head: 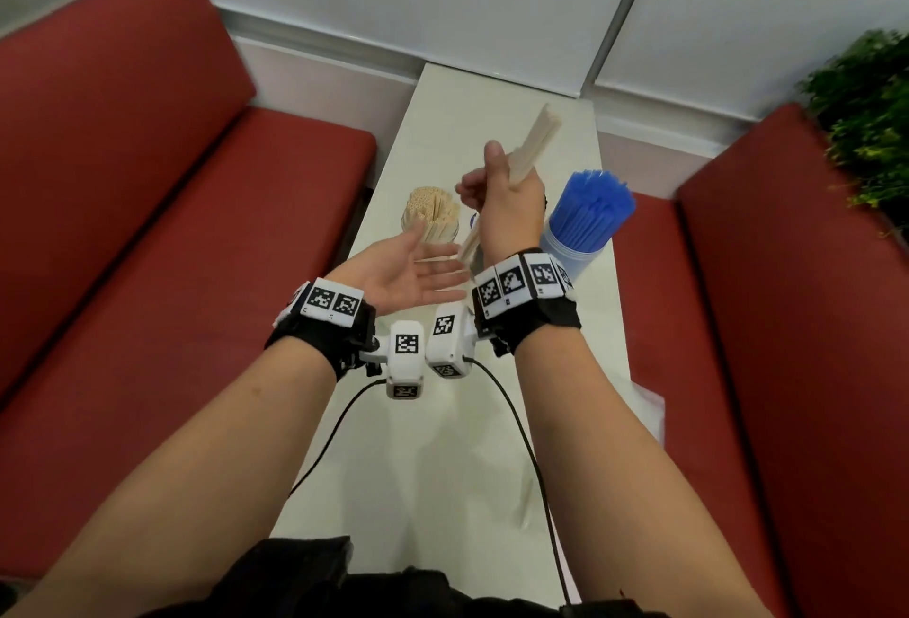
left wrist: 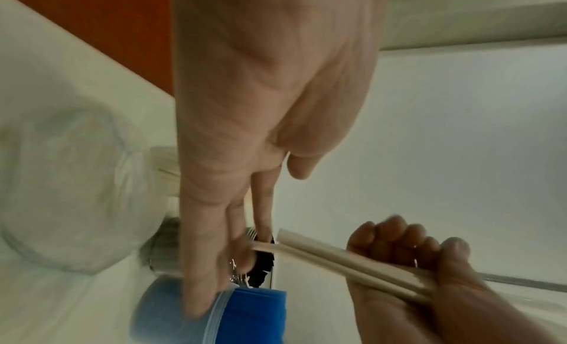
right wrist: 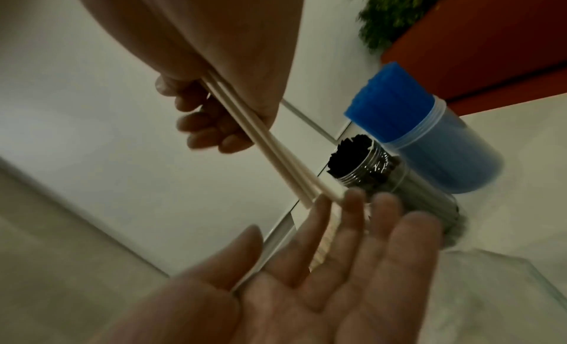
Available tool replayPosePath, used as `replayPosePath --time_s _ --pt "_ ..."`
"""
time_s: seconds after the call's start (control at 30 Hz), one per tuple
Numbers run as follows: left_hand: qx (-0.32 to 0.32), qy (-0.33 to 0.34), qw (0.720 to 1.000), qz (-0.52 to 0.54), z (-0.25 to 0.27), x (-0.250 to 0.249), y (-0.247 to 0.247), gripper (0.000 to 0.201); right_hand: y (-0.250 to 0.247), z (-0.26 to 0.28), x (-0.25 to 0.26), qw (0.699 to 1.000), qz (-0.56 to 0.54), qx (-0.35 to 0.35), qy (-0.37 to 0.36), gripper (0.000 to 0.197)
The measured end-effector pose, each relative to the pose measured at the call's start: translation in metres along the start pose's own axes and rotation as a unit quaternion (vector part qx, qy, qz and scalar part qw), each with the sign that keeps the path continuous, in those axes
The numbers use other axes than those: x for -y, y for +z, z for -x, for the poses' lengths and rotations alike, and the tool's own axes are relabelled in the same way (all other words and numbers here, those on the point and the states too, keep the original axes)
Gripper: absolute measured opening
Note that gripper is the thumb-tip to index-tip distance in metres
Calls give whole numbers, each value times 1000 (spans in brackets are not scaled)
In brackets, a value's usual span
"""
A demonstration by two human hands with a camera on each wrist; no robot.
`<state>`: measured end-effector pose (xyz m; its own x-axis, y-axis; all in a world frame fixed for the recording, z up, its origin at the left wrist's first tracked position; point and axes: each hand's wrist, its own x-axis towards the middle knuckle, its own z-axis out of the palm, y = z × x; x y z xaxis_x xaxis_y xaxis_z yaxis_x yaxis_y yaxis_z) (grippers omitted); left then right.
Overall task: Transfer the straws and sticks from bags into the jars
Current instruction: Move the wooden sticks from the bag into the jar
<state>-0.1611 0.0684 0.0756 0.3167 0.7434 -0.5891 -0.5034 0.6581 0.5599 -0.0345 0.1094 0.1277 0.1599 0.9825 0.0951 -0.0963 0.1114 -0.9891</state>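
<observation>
My right hand (head: 501, 194) grips a small bundle of pale wooden sticks (head: 533, 143) above the table, their lower ends (right wrist: 306, 191) pointing down toward my left hand. My left hand (head: 418, 273) lies open, palm up, just under those ends, its fingertips (right wrist: 352, 198) close to them. A jar of pale sticks (head: 433, 216) stands behind my left hand. A clear jar packed with blue straws (head: 588, 219) stands to the right. A jar of black straws (right wrist: 362, 164) sits between them, hidden by my right hand in the head view.
The narrow white table (head: 442, 445) runs away from me between two red benches (head: 147, 273). An empty clear plastic bag (head: 649, 406) lies at the table's right edge. A green plant (head: 865, 116) stands far right. Wrist-camera cables (head: 521, 445) trail over the table.
</observation>
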Motion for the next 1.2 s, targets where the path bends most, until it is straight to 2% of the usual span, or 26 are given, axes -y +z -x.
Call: replayPosePath --time_s 0.07,0.17,0.2,0.33,0.4,0.53,0.63,0.7,0.77,0.8,0.87,0.9,1.0,1.1,1.2 --pt "7 -33 999 10 1 2 7 59 3 4 1 1000 -17 20 0 29" --pt "-36 -49 998 -1 -2 5 6 60 1 9 1 998 -24 66 8 29" --pt "-31 -56 998 18 -4 7 5 58 2 11 2 996 -33 82 10 29" --pt "54 -61 991 104 -9 13 -2 46 3 17 -1 987 1 158 10 26" --pt "73 -57 989 118 -13 13 -7 42 3 19 -5 981 4 190 27 23" --pt "34 -56 993 101 -24 10 -16 34 1 9 -12 981 0 190 45 21" --pt "17 -74 995 68 -35 10 -23 28 0 -4 -17 974 43 216 60 26" --pt "13 -73 995 62 -44 11 -28 29 -2 -15 -19 958 127 251 62 30" --pt "1 -60 997 56 -54 11 -34 30 -5 -29 -17 920 254 287 79 26" --pt "-6 -52 997 52 -58 11 -37 30 -6 -35 -16 899 296 305 103 21" --pt "-11 -38 998 43 -67 10 -41 28 -3 -46 -14 877 307 328 169 13" --pt "-13 -31 999 40 -71 9 -42 26 -1 -51 -14 873 307 329 186 14" --pt "-38 -9 997 68 -83 5 -46 30 7 -67 -14 873 329 313 177 22" --pt "-80 8 989 121 -96 3 -52 33 14 -84 -13 879 338 290 170 20" --pt "-90 6 987 134 -105 5 -58 30 20 -99 -13 872 368 276 168 14"
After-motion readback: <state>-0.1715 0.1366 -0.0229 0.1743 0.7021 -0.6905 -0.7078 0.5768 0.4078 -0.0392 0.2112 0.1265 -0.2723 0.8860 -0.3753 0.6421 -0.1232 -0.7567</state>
